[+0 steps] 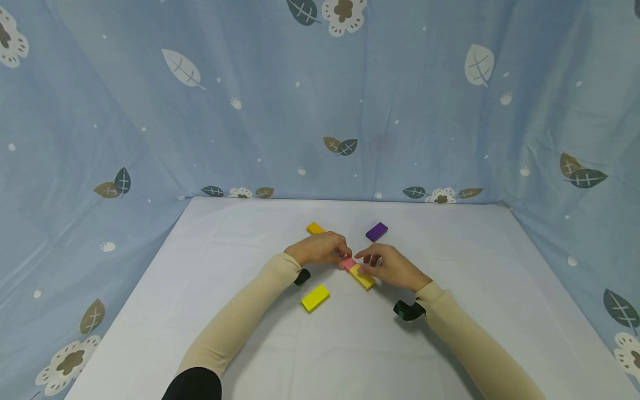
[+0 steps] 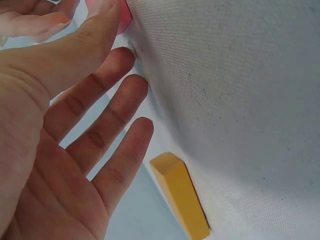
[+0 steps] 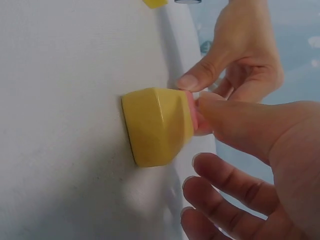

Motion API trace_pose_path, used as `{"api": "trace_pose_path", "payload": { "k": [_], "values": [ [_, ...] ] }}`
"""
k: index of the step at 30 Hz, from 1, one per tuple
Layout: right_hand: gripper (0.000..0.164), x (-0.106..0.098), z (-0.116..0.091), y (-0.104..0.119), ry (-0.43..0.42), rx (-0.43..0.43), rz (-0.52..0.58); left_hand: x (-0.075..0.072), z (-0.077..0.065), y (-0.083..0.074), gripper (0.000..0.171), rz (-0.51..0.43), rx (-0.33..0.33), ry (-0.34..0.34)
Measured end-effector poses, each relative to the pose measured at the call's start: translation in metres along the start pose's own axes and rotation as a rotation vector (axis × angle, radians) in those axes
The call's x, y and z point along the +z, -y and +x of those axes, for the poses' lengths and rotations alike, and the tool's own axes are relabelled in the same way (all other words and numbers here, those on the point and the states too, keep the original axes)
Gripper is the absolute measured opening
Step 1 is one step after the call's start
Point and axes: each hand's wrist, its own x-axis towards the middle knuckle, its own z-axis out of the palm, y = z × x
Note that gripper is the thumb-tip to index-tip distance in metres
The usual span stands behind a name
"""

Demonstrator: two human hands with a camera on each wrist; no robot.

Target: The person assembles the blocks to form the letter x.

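In the head view, a pink block (image 1: 348, 263) lies end to end with a yellow block (image 1: 363, 279) on the white table. My left hand (image 1: 320, 248) pinches the pink block, thumb on the near side and index finger on the far side. Its other three fingers extend loosely in the left wrist view. My right hand (image 1: 392, 266) is at the yellow block, its thumb touching near the joint. In the right wrist view, the right thumb (image 3: 225, 112) hides part of the pink end, and the other fingers (image 3: 230, 185) are spread beside the blocks.
An orange-yellow block (image 2: 182, 195) lies beyond my left hand. A purple block (image 1: 376, 231) sits farther back on the right, and a bright yellow block (image 1: 315, 298) lies nearer on the left. A patterned blue curtain (image 1: 280, 111) rises behind the white table (image 1: 240, 355).
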Motion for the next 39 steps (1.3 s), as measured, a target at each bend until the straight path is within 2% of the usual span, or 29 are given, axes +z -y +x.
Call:
{"api": "trace_pose_path", "payload": {
  "k": [17, 39],
  "values": [
    [0.034, 0.0044, -0.0005, -0.0042, 0.036, -0.012, 0.045, 0.0001, -0.0001, -0.0008, 0.025, -0.014, 0.002, -0.004],
    [0.033, 0.0054, 0.0013, -0.0044, 0.041, -0.008, -0.010, -0.0006, 0.0001, 0.0002, 0.025, 0.014, 0.016, 0.006]
  ]
}}
